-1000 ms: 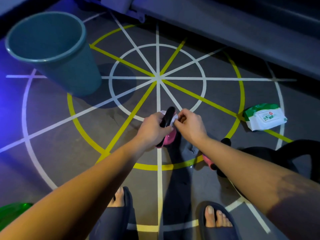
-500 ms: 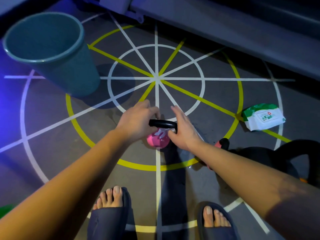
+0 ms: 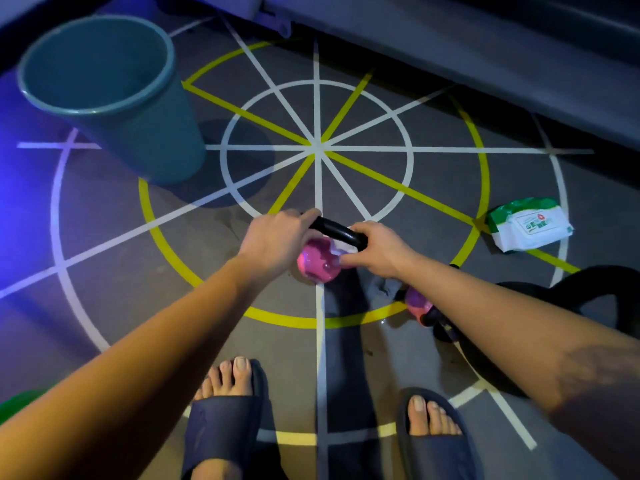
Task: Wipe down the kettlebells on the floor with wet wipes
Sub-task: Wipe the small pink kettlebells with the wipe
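At centre, on the floor (image 3: 104, 271), the left hand (image 3: 277, 237) clamps the pink kettlebell (image 3: 317, 265) by its black handle (image 3: 337, 228), likely to steady it, while the right hand (image 3: 375, 249) pinches a wet wipe (image 3: 337, 250) against its body. A second kettlebell (image 3: 417, 303) sits at four o'clock.

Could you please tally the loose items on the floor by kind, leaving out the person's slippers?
Pink kettlebells: 2 (one being wiped, one beside the right forearm)
Teal bucket: 1
Wet wipes pack: 1
Loose wipe: 1
Total: 5
The dark shape at the right edge is too unclear to count.
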### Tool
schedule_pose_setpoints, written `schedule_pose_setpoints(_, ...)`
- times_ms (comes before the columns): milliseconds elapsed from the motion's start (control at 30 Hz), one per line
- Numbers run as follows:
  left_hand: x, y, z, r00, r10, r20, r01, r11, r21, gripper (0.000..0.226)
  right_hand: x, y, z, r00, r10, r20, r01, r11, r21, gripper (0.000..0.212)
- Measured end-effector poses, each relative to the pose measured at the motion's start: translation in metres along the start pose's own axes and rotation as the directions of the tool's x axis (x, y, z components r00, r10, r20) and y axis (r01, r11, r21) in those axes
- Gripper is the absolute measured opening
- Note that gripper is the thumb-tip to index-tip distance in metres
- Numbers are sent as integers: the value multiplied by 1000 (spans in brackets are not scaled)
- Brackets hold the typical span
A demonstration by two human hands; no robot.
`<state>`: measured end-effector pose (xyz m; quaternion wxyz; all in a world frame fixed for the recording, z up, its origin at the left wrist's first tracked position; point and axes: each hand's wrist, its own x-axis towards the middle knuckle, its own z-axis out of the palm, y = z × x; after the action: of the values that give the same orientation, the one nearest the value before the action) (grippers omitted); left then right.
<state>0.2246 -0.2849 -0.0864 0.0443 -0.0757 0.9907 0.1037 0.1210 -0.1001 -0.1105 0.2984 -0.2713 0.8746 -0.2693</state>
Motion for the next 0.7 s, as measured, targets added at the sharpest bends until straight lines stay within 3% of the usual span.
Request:
schedule_pose_setpoints(167,12,-29,-7,982,162,94,-151,982,-112,37,-8,0,-13,932,-112,344,50,981,185,40)
schedule_pose_setpoints(300,-2,-44,5,984,178,15,-174,973,-154,41,-10,8,-11,810,-157,565,-36,948,315,41)
schedule_pose_setpoints(400,-8,-44,6,989,148,-29,-150,970,-192,49,-12,9,-4,829,-139,541,-6,966,258,52)
schedule_pose_setpoints(567,-18,-22,15,973,224,-48,-229,949,-215,60,-15,12,9,887,-107,450,203,964,-171,19)
schedule_pose_setpoints(700,-17,-14,14,987,158,-39,-162,956,-243,62,-16,16,21,928,-128,350,246,916,-317,24)
